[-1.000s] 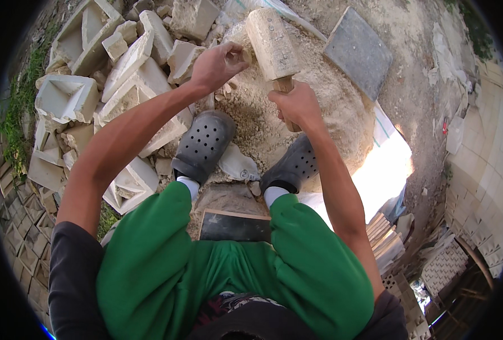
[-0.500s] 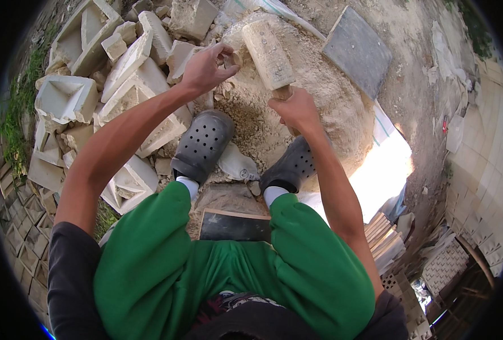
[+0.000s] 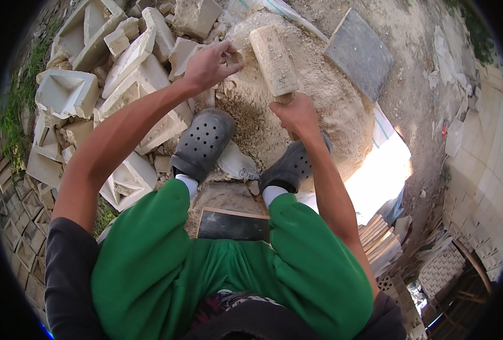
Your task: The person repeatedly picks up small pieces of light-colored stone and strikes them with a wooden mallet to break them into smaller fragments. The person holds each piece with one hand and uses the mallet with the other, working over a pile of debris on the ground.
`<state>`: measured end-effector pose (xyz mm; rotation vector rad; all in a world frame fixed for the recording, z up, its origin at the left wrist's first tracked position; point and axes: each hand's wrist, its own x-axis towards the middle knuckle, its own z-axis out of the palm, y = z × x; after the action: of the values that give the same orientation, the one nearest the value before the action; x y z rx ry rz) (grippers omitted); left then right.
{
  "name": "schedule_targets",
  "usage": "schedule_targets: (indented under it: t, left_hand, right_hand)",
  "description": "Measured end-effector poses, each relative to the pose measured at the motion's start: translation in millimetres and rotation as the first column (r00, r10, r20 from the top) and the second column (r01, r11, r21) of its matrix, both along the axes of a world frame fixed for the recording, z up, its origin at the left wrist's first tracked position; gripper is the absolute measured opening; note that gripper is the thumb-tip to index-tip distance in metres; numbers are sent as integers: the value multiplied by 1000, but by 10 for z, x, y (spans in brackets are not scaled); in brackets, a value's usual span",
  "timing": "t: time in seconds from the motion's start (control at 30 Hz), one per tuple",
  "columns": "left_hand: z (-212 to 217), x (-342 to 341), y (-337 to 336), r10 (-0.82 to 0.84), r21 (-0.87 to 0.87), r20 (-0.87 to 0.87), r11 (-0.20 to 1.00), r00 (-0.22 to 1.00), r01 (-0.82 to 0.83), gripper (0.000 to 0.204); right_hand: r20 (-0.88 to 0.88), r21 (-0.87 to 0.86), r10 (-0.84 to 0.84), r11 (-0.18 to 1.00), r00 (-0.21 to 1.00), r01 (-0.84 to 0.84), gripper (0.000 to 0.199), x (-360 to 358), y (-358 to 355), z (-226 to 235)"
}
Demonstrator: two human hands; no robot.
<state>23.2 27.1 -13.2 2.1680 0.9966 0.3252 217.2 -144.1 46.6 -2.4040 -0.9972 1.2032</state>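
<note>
My right hand (image 3: 298, 117) is wrapped around the handle of a mallet (image 3: 274, 60). Its thick, block-shaped, pale head is coated in dust and points away from me, over a heap of crushed pale material (image 3: 325, 107). To the left, my left hand (image 3: 209, 68) hovers at the heap's edge beside broken pale chunks. Its thumb and fingers are curled toward each other in a pinch. Between the fingertips shows what looks like a small pale chunk (image 3: 237, 58), partly hidden by them.
Broken, hollow pale blocks (image 3: 67, 95) pile up on the left. A grey square slab (image 3: 360, 54) lies right of the heap, which sits on a white woven sheet (image 3: 384, 164). My grey clogs (image 3: 205, 139) stand at its near edge. Stacked wooden strips (image 3: 377, 235) lie at lower right.
The mallet head has shifted slightly toward me and to the right. My left hand has moved a little to the right, keeping its pinch; the view has also shifted slightly.
</note>
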Motion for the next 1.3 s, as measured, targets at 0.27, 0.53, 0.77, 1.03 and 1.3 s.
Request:
schedule_targets:
  t: [0.27, 0.53, 0.77, 1.03, 1.3]
  left_hand:
    - [24, -56, 6, 3, -8, -32, 1000, 999, -3, 44]
    - [72, 26, 7, -15, -35, -85, 999, 996, 12, 45]
    - [79, -27, 11, -15, -59, -69, 998, 998, 11, 43]
    - [45, 30, 22, -25, -23, -55, 999, 998, 24, 45]
    - [28, -29, 23, -14, -21, -55, 1000, 998, 13, 43]
  right_hand:
    - [-126, 496, -53, 861, 991, 109, 28, 119, 194, 695]
    - [-62, -142, 11, 990, 998, -19, 41, 161, 210, 62]
    - [-179, 278, -149, 940, 972, 196, 31, 321, 341, 705]
    - [1, 32, -80, 996, 997, 80, 31, 348, 130, -135]
    - [-30, 228, -41, 973, 999, 47, 39, 455, 261, 425]
